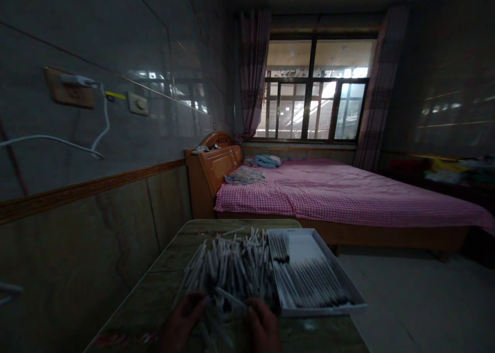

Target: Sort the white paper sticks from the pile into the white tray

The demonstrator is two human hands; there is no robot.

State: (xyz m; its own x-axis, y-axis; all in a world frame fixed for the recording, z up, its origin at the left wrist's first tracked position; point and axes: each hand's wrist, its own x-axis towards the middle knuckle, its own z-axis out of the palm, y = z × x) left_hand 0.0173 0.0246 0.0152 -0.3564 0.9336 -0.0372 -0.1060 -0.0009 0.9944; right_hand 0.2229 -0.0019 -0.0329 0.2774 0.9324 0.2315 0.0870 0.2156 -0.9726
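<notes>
A slim white stick [231, 297] slants between my two hands. My right hand [263, 323] is closed, its thumb and fingertips pinching the stick's right end. My left hand [184, 319] is closed too, fingertips pressed together near the stick's other end; what they hold is dim and blurred. Just beyond both hands lies a large heap of similar white sticks [232, 263], some with dark parts. To the right of the heap, a shallow white box [305, 242] holds a slanted row of sticks with dark ends, plus a smaller bunch at its far left corner.
Everything rests on a small marbled table [154, 286] beside a tiled wall. Past the table stands a bed [309, 188] with a pink checked sheet and wooden headboard [216, 172]. A white cable [105, 121] hangs from a wall socket at left.
</notes>
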